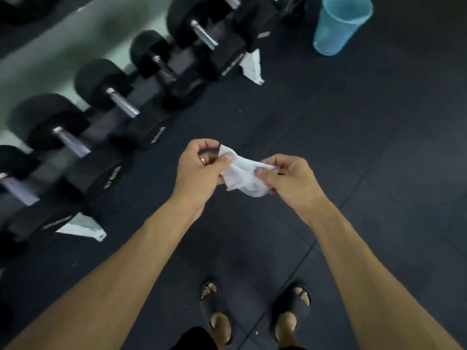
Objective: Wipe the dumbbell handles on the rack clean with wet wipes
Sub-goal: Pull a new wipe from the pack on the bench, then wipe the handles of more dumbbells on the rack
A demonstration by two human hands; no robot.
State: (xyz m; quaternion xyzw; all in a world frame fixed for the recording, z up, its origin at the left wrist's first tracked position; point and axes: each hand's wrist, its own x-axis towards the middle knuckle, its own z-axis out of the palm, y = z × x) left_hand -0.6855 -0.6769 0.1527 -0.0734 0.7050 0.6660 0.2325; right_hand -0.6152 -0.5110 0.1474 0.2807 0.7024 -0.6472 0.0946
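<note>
A crumpled white wet wipe (241, 176) hangs between both hands in the middle of the view. My left hand (199, 173) pinches its left end with thumb and fingers. My right hand (290, 179) pinches its right end. Both hands are held over the dark floor, to the right of the rack. Several black dumbbells lie in a row on the rack (83, 227) at the left, their metal handles showing, such as one handle (122, 102) and another handle (72, 142). The picture is blurred over the rack.
A light blue mesh bin (338, 24) stands on the floor at the top right. White rack feet (252, 68) stick out onto the dark rubber floor tiles (366, 147). My feet in black slides (290, 314) are at the bottom.
</note>
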